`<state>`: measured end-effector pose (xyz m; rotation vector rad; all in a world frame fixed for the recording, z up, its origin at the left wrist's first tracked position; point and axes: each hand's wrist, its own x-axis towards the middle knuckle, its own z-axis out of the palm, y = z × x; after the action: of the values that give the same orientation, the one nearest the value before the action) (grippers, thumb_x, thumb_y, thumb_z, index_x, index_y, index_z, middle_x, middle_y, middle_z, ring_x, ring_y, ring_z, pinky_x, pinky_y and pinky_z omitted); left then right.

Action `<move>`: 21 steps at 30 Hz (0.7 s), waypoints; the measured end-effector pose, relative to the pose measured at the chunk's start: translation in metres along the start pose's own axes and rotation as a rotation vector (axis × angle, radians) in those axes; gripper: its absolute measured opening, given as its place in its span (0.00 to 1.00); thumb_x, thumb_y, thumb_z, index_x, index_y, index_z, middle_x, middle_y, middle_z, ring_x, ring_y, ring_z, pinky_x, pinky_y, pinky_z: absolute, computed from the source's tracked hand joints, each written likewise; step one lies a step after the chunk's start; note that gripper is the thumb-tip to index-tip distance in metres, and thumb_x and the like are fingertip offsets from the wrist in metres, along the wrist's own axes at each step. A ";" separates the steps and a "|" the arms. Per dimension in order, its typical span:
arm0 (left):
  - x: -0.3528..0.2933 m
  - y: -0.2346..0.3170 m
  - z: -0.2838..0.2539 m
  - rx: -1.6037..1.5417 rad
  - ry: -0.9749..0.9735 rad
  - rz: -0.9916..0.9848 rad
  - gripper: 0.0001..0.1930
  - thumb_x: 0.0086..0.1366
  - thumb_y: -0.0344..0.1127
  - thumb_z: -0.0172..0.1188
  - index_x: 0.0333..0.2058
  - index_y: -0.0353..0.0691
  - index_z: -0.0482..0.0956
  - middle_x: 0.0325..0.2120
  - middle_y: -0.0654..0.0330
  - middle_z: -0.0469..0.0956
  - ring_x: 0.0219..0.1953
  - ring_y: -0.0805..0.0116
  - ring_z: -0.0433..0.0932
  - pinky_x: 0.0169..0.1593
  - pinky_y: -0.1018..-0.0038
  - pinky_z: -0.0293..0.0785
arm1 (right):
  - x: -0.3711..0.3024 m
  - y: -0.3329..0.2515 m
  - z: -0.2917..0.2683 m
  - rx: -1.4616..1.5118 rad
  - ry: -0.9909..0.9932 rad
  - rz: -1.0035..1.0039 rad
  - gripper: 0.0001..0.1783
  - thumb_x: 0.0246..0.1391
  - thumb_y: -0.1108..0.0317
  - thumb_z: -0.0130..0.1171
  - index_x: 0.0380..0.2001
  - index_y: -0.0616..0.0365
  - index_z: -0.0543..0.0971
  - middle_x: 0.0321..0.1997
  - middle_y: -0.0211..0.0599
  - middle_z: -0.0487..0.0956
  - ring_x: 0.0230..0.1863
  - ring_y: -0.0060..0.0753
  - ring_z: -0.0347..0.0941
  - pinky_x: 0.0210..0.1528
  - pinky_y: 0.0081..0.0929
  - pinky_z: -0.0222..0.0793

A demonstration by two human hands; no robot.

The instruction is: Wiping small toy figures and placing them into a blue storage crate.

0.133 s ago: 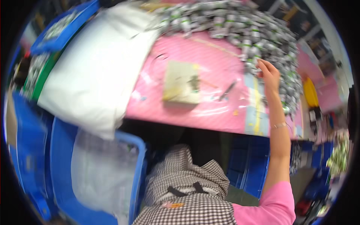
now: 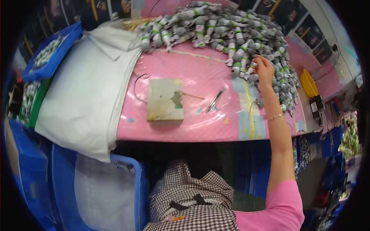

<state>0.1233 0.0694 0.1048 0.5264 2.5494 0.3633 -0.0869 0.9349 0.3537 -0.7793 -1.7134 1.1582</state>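
Note:
My right hand [image 2: 265, 71] is stretched out over the right part of a large heap of small grey-and-white figures [image 2: 239, 36] with green bands. Its fingers are curved, with a gap between thumb and forefinger, close to the figures at the heap's near edge. I see nothing held between them. My left hand is out of view. On the pink table cover [image 2: 208, 127], left of my right arm, lie a greenish-grey block [image 2: 163, 98] with a dark patch, a thin stick [image 2: 194, 96] and a slim pen-like metal tool [image 2: 215, 101].
White sheeting [image 2: 84, 84] hangs over the table's left side. Below it stands a blue bin [image 2: 140, 184] with a whitish lining. A blue tray [image 2: 52, 52] of figures sits at far left above a green-edged container [image 2: 36, 102]. A yellow container [image 2: 308, 82] stands at right.
My view has shifted, so the table and block sit lower and farther left, and the picture is sharper. My right hand stays at the heap's near edge.

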 end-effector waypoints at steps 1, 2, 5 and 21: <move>-0.003 -0.022 0.007 0.022 -0.022 0.018 0.16 0.63 0.40 0.47 0.45 0.39 0.73 0.40 0.48 0.73 0.44 0.51 0.69 0.48 0.60 0.62 | 0.009 0.003 -0.005 -0.098 0.005 -0.065 0.13 0.53 0.65 0.54 0.41 0.56 0.77 0.33 0.32 0.79 0.26 0.20 0.72 0.26 0.17 0.67; -0.011 -0.043 0.013 0.043 -0.043 0.026 0.15 0.63 0.41 0.46 0.43 0.39 0.74 0.38 0.48 0.74 0.41 0.51 0.71 0.45 0.60 0.64 | 0.014 0.007 -0.004 -0.194 0.002 -0.125 0.14 0.52 0.65 0.54 0.42 0.56 0.77 0.34 0.34 0.79 0.27 0.24 0.73 0.27 0.19 0.68; -0.009 -0.083 0.019 0.095 -0.098 0.006 0.16 0.63 0.44 0.46 0.38 0.40 0.77 0.32 0.49 0.77 0.34 0.51 0.75 0.38 0.60 0.68 | 0.013 0.024 0.036 -0.855 0.012 -0.427 0.14 0.49 0.66 0.54 0.40 0.52 0.77 0.40 0.41 0.75 0.35 0.39 0.74 0.31 0.30 0.69; 0.266 0.282 -0.273 -0.792 1.045 0.212 0.13 0.61 0.25 0.53 0.45 0.28 0.71 0.41 0.56 0.74 0.40 0.70 0.73 0.47 0.76 0.68 | -0.029 -0.067 0.030 -0.680 -0.255 -0.739 0.21 0.37 0.68 0.64 0.41 0.49 0.76 0.42 0.32 0.76 0.51 0.32 0.66 0.55 0.43 0.48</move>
<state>-0.1491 0.3931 0.3188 0.3130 2.8645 2.0535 -0.1036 0.8745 0.4017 -0.3029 -2.3615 0.1580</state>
